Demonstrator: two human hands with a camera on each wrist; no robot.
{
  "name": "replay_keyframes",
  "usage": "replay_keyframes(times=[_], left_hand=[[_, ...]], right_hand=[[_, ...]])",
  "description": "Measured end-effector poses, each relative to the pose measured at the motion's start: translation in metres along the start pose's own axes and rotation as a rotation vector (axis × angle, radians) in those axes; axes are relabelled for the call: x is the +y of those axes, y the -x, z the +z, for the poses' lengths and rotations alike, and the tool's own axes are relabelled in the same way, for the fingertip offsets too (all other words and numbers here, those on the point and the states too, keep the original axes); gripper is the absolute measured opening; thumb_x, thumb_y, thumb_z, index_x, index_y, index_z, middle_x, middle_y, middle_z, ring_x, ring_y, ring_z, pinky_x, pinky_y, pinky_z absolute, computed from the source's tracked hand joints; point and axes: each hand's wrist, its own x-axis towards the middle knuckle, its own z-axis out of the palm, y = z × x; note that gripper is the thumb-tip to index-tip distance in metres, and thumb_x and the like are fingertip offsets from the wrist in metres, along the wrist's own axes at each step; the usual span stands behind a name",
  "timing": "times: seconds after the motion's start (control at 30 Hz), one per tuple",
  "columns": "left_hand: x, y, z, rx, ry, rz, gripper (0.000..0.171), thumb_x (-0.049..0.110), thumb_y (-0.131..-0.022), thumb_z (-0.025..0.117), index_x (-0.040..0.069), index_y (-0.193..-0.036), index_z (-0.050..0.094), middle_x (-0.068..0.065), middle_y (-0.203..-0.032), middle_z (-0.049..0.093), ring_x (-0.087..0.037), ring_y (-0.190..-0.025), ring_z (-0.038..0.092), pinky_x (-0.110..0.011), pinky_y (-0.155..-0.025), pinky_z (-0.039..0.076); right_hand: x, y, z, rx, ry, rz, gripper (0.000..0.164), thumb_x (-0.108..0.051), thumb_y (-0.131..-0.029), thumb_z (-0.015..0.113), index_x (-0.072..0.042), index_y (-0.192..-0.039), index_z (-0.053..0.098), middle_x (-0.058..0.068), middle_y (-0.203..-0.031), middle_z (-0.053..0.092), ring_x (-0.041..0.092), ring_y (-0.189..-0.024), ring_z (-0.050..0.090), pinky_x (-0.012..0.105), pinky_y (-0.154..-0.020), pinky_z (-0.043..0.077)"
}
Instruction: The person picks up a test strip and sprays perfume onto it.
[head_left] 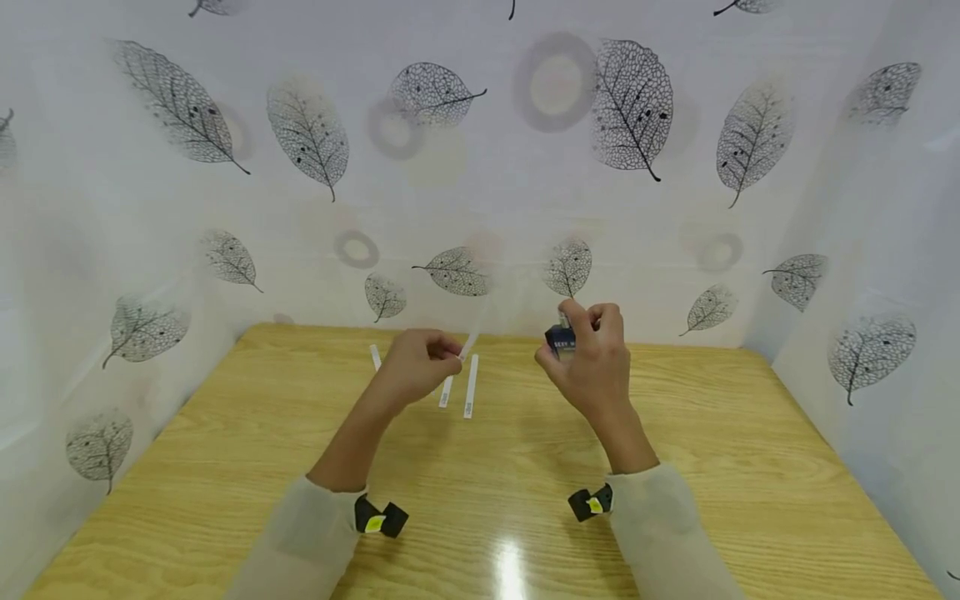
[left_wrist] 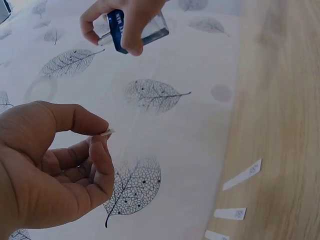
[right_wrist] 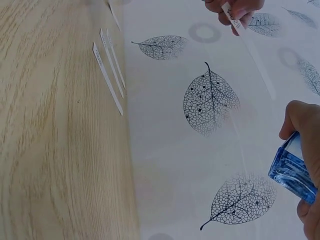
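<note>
Between thumb and fingertips, my left hand (head_left: 412,368) pinches a slim white perfume test strip (right_wrist: 256,60) by its printed end, its far end pointing up and away. In the left wrist view this strip (left_wrist: 108,132) is seen nearly end-on. My right hand (head_left: 602,362) grips a small glass perfume bottle (head_left: 559,340) with a dark blue label, the index finger on its sprayer top. The bottle is held up to the right of the strip, apart from it. Below the left hand, several more white strips (head_left: 471,386) lie on the table.
The light wood table (head_left: 480,475) ends at the back against a white sheet (head_left: 480,192) printed with grey leaves, which also covers both sides. Each sleeved wrist wears a small black camera mount (head_left: 381,518). A bright light reflection (head_left: 510,567) shows near the front.
</note>
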Motion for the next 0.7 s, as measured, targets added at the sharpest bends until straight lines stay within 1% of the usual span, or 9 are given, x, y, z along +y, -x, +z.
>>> replay_keyframes(times=[0.1,0.17,0.27,0.43,0.53,0.7], left_hand=[[0.003,0.002,0.006,-0.053,0.086,-0.016,0.019,0.007,-0.092,0.068,0.0,-0.11,0.071,-0.01,-0.095,0.068,-0.023,-0.083,0.063,-0.031,-0.069,0.053],[0.005,0.003,0.01,-0.081,0.129,-0.011,0.019,0.006,-0.093,0.067,-0.001,-0.109,0.071,-0.01,-0.091,0.068,-0.023,-0.079,0.061,-0.031,-0.065,0.05],[0.008,0.004,0.016,-0.11,0.162,-0.006,0.018,0.006,-0.093,0.067,-0.002,-0.108,0.071,-0.008,-0.087,0.067,-0.021,-0.075,0.058,-0.031,-0.064,0.047],[0.013,0.007,0.024,-0.15,0.208,-0.025,0.016,0.005,-0.093,0.068,-0.001,-0.108,0.071,-0.008,-0.086,0.067,-0.018,-0.074,0.056,-0.03,-0.068,0.05],[0.015,0.008,0.028,-0.169,0.236,-0.036,0.015,0.004,-0.093,0.068,0.0,-0.107,0.071,-0.008,-0.086,0.066,-0.018,-0.074,0.055,-0.03,-0.069,0.05],[0.019,0.011,0.03,-0.2,0.268,-0.047,0.015,0.005,-0.094,0.066,0.0,-0.107,0.07,-0.009,-0.088,0.065,-0.018,-0.074,0.053,-0.03,-0.067,0.048]], right_hand=[[-0.001,0.0,0.0,0.002,0.009,-0.003,0.054,-0.014,-0.079,0.08,-0.014,-0.125,0.05,0.019,-0.097,0.036,0.029,-0.075,0.037,0.036,-0.046,0.028],[-0.002,0.0,0.0,0.0,0.016,-0.004,0.052,-0.015,-0.08,0.078,-0.015,-0.124,0.05,0.019,-0.097,0.037,0.029,-0.075,0.037,0.035,-0.045,0.029],[-0.003,0.0,0.0,-0.007,0.027,-0.006,0.051,-0.016,-0.08,0.077,-0.015,-0.124,0.05,0.019,-0.097,0.038,0.03,-0.075,0.038,0.035,-0.044,0.03],[-0.004,-0.001,-0.002,-0.021,0.052,-0.007,0.053,-0.018,-0.08,0.079,-0.015,-0.124,0.049,0.02,-0.098,0.039,0.03,-0.075,0.039,0.036,-0.043,0.033],[-0.005,-0.001,-0.003,-0.027,0.064,-0.006,0.054,-0.018,-0.08,0.08,-0.015,-0.123,0.049,0.019,-0.097,0.039,0.03,-0.074,0.039,0.037,-0.042,0.032],[-0.007,-0.001,-0.003,-0.013,0.078,-0.011,0.052,-0.017,-0.079,0.079,-0.015,-0.122,0.049,0.02,-0.097,0.04,0.03,-0.072,0.039,0.034,-0.042,0.03]])
